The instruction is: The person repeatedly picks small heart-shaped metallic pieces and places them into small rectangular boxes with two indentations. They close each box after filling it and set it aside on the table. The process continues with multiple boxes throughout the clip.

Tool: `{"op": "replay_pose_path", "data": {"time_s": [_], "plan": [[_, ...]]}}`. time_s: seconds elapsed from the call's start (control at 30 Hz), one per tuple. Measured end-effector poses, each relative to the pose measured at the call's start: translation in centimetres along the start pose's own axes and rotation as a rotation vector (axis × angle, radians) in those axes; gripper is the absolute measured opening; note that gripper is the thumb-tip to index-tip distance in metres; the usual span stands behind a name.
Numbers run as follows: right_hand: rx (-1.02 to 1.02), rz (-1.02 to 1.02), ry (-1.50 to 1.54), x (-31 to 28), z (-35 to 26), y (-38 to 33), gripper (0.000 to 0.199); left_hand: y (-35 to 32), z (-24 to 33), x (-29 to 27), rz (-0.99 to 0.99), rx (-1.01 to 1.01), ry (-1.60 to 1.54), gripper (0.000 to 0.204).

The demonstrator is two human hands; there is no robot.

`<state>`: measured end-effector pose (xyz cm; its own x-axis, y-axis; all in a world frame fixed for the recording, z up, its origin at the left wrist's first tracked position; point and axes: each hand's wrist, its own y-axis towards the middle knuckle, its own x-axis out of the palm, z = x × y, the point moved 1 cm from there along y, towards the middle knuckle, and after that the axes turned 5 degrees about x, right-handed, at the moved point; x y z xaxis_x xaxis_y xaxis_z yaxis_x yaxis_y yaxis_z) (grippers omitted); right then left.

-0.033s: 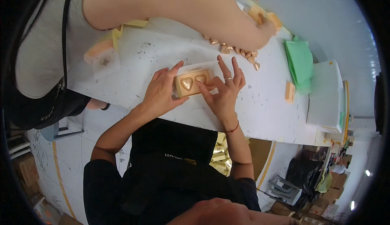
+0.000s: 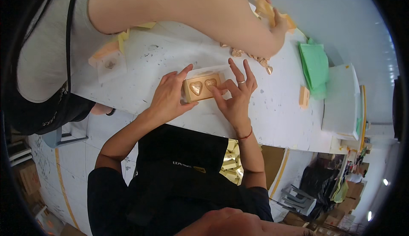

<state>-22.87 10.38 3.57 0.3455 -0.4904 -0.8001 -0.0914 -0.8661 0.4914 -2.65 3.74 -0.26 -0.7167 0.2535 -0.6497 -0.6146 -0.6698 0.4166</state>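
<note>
A small pale-gold box [image 2: 202,99] with its lid raised lies before me on the white table. Two gold foil hearts sit side by side in it: a left heart [image 2: 196,88] and a right heart [image 2: 211,83]. My left hand [image 2: 168,92] grips the box's left end, fingers at the back corner and thumb along the front. Thumb and forefinger of my right hand [image 2: 237,94] pinch at the lower edge of the right heart, while its other fingers stretch up and away.
A co-worker's arm [image 2: 204,6] reaches across from the upper left, hand [image 2: 279,29] by orange wrapping [image 2: 265,10]. Loose gold hearts [image 2: 265,63] lie beneath it. To the right are a small tan box [image 2: 303,97], green cloth [image 2: 314,65] and white bin [image 2: 341,99]. An open box [image 2: 107,57] stands left.
The co-worker's forearm and hand have shifted slightly, covering more of the loose hearts, and the orange wrapping has moved. My right hand has eased slightly right; my left hand and the box stay put.
</note>
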Motion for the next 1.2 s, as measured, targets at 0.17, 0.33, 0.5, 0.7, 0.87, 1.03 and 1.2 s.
{"op": "replay_pose_path", "data": {"time_s": [0.17,0.33,0.5,0.7,0.87,1.03,1.2], "plan": [[-0.079,-0.099,0.030,-1.1,-0.2,-0.4,0.018,0.0,-0.1,0.0,-0.027,-0.048,-0.050,0.104],[0.385,-0.126,0.974,-1.2,5.1,-1.5,0.036,0.3,-0.4,-1.1,-0.130,-0.188,-0.286,0.107],[0.389,-0.506,1.194,2.0,4.0,-2.1,0.037,0.8,-1.5,-2.1,-0.299,0.112,-0.193,0.089],[0.174,-0.305,0.919,1.6,2.1,-2.7,0.042,1.4,-1.3,-0.6,-0.183,-0.092,-0.555,0.047],[0.063,-0.425,1.072,0.9,2.5,-2.7,0.050,1.8,-0.8,1.2,-0.017,0.176,-0.537,0.054],[0.025,-0.329,0.845,0.7,1.6,-3.8,0.052,1.0,-1.6,0.1,-0.204,0.071,-0.702,0.053],[-0.051,-0.272,0.653,0.9,1.9,-3.9,0.052,0.2,-1.0,-0.8,-0.213,0.154,-0.597,0.046]]}}
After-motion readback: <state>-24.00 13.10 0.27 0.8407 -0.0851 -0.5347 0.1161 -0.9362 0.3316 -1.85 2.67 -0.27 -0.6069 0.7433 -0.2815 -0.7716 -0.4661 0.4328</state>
